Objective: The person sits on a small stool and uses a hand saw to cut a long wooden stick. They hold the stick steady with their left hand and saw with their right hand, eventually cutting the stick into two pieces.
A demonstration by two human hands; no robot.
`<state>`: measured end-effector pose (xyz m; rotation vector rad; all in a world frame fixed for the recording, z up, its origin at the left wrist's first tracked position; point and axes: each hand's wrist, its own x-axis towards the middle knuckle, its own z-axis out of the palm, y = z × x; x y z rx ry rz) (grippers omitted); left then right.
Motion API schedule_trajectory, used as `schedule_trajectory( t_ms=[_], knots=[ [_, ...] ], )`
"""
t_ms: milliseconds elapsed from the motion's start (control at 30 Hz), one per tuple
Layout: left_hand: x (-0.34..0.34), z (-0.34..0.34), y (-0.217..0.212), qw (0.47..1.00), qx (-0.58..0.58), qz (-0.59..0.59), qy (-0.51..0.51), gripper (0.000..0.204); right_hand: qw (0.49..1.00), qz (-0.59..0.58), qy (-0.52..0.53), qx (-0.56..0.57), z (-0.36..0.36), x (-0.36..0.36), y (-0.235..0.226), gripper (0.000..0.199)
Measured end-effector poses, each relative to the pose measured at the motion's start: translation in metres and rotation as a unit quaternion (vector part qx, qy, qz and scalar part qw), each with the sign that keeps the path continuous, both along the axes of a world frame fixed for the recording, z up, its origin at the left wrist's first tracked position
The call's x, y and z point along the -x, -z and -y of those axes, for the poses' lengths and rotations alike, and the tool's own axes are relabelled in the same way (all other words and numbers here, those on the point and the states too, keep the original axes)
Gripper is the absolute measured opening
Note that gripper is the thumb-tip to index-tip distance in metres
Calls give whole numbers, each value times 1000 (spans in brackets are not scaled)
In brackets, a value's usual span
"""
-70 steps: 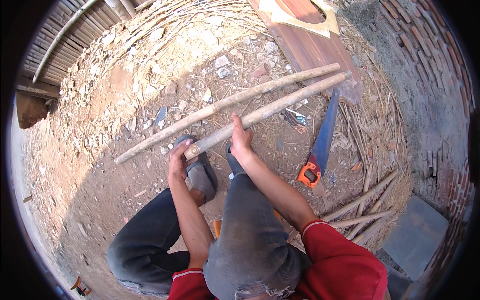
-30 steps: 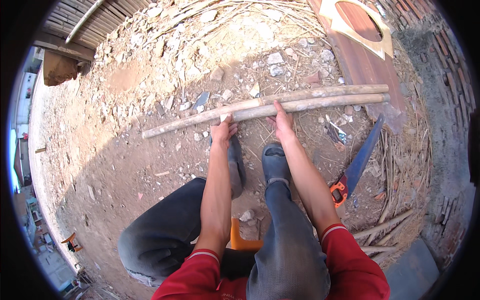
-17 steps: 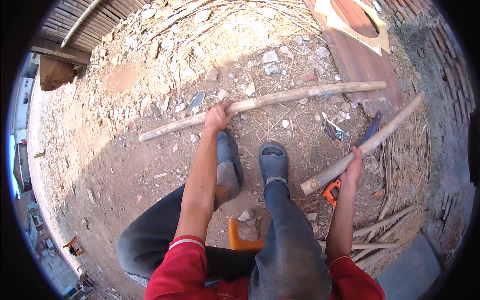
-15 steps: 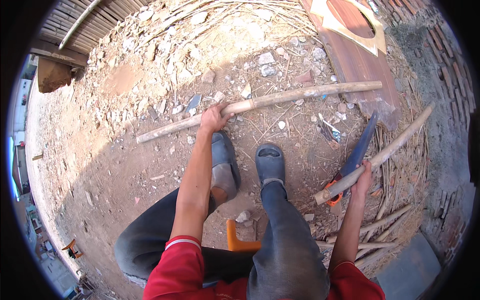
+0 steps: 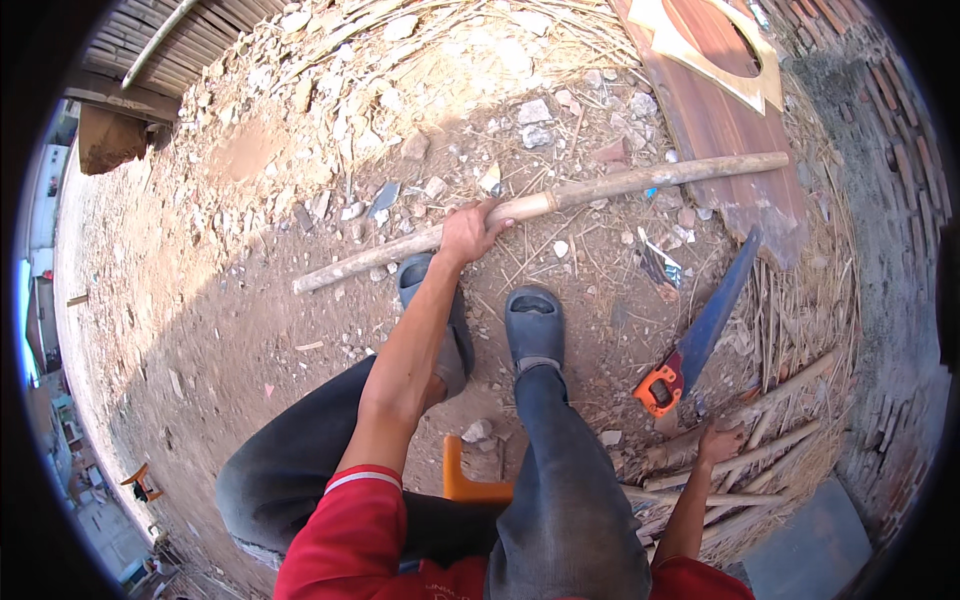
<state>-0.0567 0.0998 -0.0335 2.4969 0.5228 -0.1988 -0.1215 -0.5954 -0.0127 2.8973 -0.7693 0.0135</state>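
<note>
A long wooden pole (image 5: pixel 640 184) slants across the ground in front of my feet. My left hand (image 5: pixel 468 234) is wrapped round it, left of its pale knot. On the right, a shorter wooden pole (image 5: pixel 790 385) lies low against the pile of sticks (image 5: pixel 770 462). My right hand (image 5: pixel 720 442) is on this pole, fingers curled and partly hidden. Beyond that hand, a handsaw (image 5: pixel 715 310) with an orange and dark handle lies on the ground, its blade pointing away.
A brown board (image 5: pixel 715 120) with a pale cut-out panel (image 5: pixel 720 75) on it lies at the far right. A brick wall (image 5: pixel 900 250) runs along the right. Rubble and dry stalks cover the ground. An orange object (image 5: pixel 470 478) shows beside my leg.
My right hand has brought the shorter pole down and nearer, off the saw and onto the stick pile. My left hand and the long pole have shifted slightly right.
</note>
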Motion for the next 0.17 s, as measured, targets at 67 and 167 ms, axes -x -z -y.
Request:
schedule_trajectory(
  t_ms=[67,167],
  knots=[
    [-13,21,2,999,-37,18,11,60,973,37,-186,-128,-43,15,-7,86],
    [-14,27,-4,998,-61,6,18,62,926,-73,-326,-175,-98,24,-16,87]
  ],
)
